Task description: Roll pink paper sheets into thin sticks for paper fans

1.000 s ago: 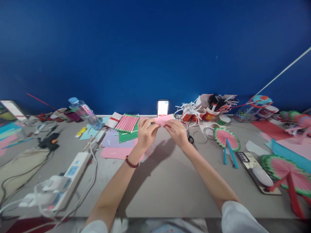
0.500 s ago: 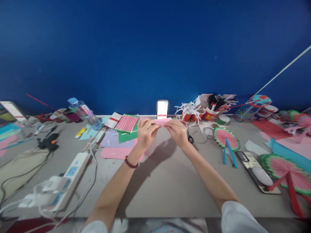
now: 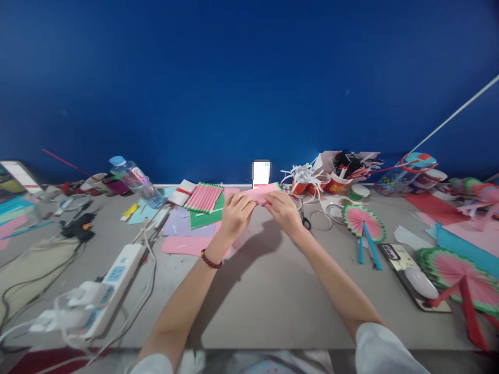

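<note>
A pink paper strip (image 3: 257, 194) with a green edge at its right end is raised above the table between both hands. My left hand (image 3: 236, 214) pinches it at the near left side, fingers closed. My right hand (image 3: 283, 209) grips the same paper from the right with thumb and fingers together. Behind the paper a lit phone (image 3: 261, 172) stands against the blue wall. To the left lies a pleated pink paper with green edges (image 3: 205, 198), on a green sheet (image 3: 197, 221).
A power strip (image 3: 117, 280) with cables and a leaning plastic bottle (image 3: 136, 179) are on the left. Cups of tools and paper strips (image 3: 338, 183), a small paper fan (image 3: 360, 221), a larger fan (image 3: 463, 272) and a white mouse (image 3: 421, 282) on a phone stand right.
The pink paper now shows more of its face above my fingers, with its green edge visible at the right. Both hands have shifted only slightly.
</note>
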Action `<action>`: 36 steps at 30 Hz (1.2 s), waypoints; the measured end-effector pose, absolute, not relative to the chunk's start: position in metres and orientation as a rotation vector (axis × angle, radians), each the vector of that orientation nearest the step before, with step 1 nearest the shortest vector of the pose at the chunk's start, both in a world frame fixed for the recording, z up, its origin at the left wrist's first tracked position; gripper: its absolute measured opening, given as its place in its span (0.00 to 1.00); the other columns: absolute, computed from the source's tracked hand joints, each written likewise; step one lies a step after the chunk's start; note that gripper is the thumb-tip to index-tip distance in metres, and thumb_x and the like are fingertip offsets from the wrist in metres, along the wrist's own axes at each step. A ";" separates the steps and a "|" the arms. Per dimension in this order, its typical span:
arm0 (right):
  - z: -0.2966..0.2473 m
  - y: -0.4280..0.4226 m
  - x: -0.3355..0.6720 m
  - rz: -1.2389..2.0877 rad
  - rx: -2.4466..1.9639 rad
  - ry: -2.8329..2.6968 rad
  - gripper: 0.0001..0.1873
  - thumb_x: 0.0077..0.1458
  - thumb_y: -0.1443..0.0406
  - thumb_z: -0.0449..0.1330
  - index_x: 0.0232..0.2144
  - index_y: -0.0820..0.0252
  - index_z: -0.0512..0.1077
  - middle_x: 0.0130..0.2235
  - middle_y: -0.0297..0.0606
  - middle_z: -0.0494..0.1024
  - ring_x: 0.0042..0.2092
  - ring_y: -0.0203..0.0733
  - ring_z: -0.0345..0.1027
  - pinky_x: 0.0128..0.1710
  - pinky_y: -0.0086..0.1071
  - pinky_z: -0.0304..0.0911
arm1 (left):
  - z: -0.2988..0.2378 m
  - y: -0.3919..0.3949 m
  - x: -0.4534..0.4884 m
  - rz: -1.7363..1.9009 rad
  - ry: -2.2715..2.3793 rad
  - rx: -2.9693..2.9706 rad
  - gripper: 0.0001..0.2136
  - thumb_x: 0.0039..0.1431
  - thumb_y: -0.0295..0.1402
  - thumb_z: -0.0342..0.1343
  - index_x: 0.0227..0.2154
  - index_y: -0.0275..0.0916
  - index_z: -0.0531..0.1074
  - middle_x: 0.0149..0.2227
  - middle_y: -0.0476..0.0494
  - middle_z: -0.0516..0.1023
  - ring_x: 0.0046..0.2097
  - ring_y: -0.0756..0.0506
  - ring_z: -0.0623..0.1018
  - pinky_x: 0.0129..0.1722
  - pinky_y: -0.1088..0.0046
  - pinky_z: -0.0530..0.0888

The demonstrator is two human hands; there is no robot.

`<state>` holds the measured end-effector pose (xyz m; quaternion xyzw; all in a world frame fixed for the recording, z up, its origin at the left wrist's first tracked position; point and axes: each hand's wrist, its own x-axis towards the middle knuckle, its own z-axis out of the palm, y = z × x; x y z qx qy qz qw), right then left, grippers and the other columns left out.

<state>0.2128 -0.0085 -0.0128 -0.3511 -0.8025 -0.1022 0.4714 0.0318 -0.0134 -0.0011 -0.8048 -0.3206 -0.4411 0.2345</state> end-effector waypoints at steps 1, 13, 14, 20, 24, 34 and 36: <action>-0.012 -0.008 0.214 -0.252 -0.862 -1.960 0.09 0.58 0.67 0.55 0.41 0.61 0.72 0.39 0.44 0.78 0.42 0.45 0.69 0.44 0.39 0.66 | -0.001 -0.013 0.031 -1.210 -0.878 -2.209 0.05 0.59 0.26 0.53 0.29 0.39 0.70 0.29 0.46 0.75 0.38 0.46 0.71 0.41 0.67 0.64; -0.017 -0.008 0.216 -0.173 -0.905 -1.915 0.07 0.59 0.68 0.54 0.34 0.59 0.73 0.34 0.42 0.78 0.40 0.44 0.69 0.41 0.38 0.65 | 0.001 -0.013 0.030 -1.177 -0.858 -2.161 0.07 0.59 0.27 0.53 0.25 0.38 0.68 0.24 0.47 0.69 0.32 0.46 0.68 0.36 0.68 0.64; -0.017 -0.008 0.216 -0.175 -0.906 -1.914 0.08 0.59 0.68 0.54 0.34 0.59 0.73 0.34 0.41 0.78 0.39 0.44 0.69 0.40 0.38 0.65 | 0.001 -0.013 0.029 -1.171 -0.860 -2.166 0.07 0.59 0.27 0.54 0.25 0.38 0.68 0.24 0.47 0.69 0.33 0.46 0.68 0.37 0.68 0.64; -0.018 -0.007 0.217 -0.277 -0.918 -1.937 0.11 0.59 0.69 0.52 0.29 0.60 0.73 0.29 0.40 0.76 0.35 0.42 0.68 0.37 0.35 0.64 | 0.000 -0.014 0.033 -1.096 -0.903 -2.208 0.07 0.62 0.28 0.50 0.28 0.38 0.70 0.28 0.45 0.73 0.35 0.46 0.70 0.39 0.68 0.63; -0.017 -0.011 0.214 -0.322 -0.920 -1.991 0.11 0.59 0.69 0.52 0.29 0.59 0.73 0.28 0.39 0.76 0.33 0.41 0.68 0.36 0.35 0.63 | 0.001 -0.018 0.037 -1.036 -0.897 -2.238 0.07 0.63 0.27 0.49 0.34 0.38 0.71 0.31 0.45 0.75 0.36 0.47 0.72 0.38 0.68 0.62; -0.013 -0.008 0.218 -0.324 -0.838 -1.998 0.10 0.60 0.69 0.52 0.40 0.62 0.72 0.41 0.46 0.76 0.46 0.46 0.67 0.47 0.41 0.66 | -0.001 -0.017 0.036 -1.036 -0.942 -2.179 0.10 0.64 0.28 0.47 0.30 0.38 0.71 0.27 0.46 0.75 0.32 0.48 0.72 0.34 0.67 0.60; -0.014 -0.007 0.219 -0.342 -0.832 -1.996 0.09 0.59 0.70 0.53 0.40 0.63 0.72 0.40 0.46 0.76 0.46 0.46 0.67 0.48 0.41 0.66 | 0.000 -0.017 0.036 -1.055 -0.952 -2.184 0.10 0.64 0.28 0.47 0.29 0.38 0.71 0.28 0.46 0.75 0.33 0.48 0.72 0.34 0.67 0.60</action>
